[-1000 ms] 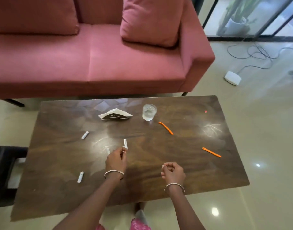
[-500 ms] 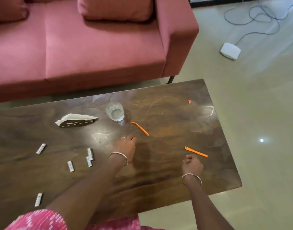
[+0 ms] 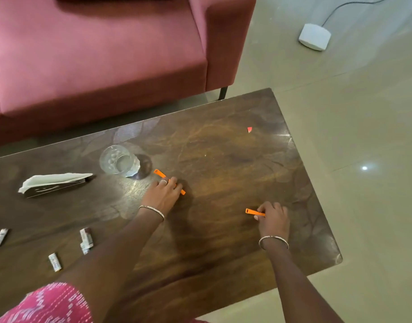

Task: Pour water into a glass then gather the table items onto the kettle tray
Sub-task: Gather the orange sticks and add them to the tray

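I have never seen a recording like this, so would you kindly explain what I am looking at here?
There is no machine here: each grip is a person's bare hand. All the pictures come from one camera worn on the person's head, looking down at a wooden table in front of a pink sofa. On the table stand a clear glass and a napkin holder. Small white sachets lie at the left, and a red scrap lies near the far edge. The left grip has its fingers over the far orange stick; I cannot tell whether they have closed on it. The right grip pinches the near orange stick by one end. No kettle tray is in view.
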Demonstrator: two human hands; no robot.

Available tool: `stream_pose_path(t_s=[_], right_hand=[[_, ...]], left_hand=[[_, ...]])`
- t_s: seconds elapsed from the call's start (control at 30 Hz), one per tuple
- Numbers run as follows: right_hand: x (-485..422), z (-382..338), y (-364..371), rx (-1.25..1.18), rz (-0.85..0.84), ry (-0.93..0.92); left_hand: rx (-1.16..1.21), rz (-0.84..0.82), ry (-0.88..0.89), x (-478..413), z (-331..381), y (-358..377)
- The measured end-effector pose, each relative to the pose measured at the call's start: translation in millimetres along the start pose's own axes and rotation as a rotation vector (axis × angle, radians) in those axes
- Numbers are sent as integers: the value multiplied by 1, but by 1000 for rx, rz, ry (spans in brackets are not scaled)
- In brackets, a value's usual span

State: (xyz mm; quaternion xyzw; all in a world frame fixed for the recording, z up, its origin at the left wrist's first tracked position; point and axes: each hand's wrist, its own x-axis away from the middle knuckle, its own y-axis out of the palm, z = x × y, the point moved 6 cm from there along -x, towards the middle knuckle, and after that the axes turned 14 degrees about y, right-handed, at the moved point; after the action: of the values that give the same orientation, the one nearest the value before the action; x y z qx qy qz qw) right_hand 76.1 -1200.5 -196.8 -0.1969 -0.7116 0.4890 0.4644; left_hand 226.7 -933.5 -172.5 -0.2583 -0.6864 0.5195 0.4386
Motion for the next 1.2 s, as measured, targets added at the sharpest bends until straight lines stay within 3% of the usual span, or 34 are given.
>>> stream_pose_path(t_s=[0.17, 0.3, 0.4, 0.53, 0.63, 0.73, 0.87, 1.03, 1.2], right_hand=[[2, 7, 6, 28, 6, 33], [12, 11, 14, -109, -54, 167], [32, 15, 26, -269, -131, 251], [76, 3, 43, -562, -293, 356], [118, -15, 57, -938, -501, 507], [159, -41, 60, -1154, -619, 523], [213, -81, 52, -1244, -770, 437], [277, -115, 46, -1275, -997, 371], [341, -150, 48, -1253, -1051, 334]], left_hand=[[-66, 124, 1, -8, 4, 2], [-14, 165, -46, 3, 14, -2], [261, 99, -280, 16, 14, -2], [1167, 270, -789, 57, 15, 16], [1512, 283, -899, 87, 24, 20], [1668, 321, -950, 123, 31, 18], [1776, 388, -999, 175, 30, 7], [1877, 513, -1064, 242, 25, -7], [1973, 637, -1131, 317, 14, -5]])
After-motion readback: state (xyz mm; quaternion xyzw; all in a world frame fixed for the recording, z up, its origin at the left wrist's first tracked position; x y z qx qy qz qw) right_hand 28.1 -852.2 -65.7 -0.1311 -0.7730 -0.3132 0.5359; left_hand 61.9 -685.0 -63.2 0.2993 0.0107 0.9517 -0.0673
